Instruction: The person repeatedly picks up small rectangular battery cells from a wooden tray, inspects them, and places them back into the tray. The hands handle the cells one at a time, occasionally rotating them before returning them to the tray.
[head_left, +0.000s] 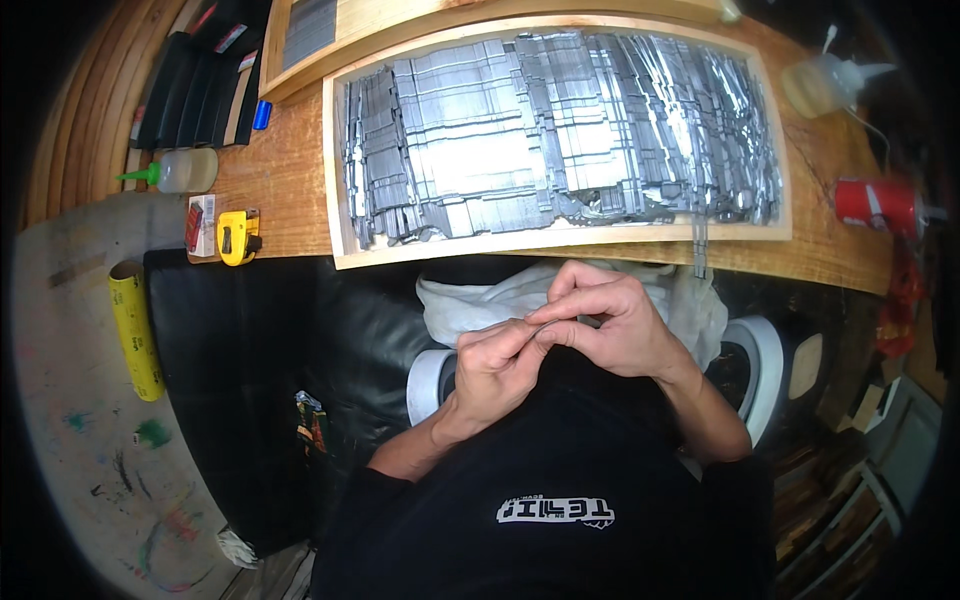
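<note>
My left hand and my right hand meet in front of my chest, fingertips together. Both are closed in a pinch on a small, thin, dark piece that the fingers mostly cover; its kind is not clear. Just beyond them, a shallow wooden frame lies on the table, filled with many thin grey, shiny strips laid in overlapping rows. At the frame's near right, a narrow strip hangs over the edge. Below my hands' far side is a crumpled white cloth.
On the wooden table at left are a yellow tape measure, a small box and a green-tipped bottle. A clear squeeze bottle and a red can stand right. A yellow roll lies far left.
</note>
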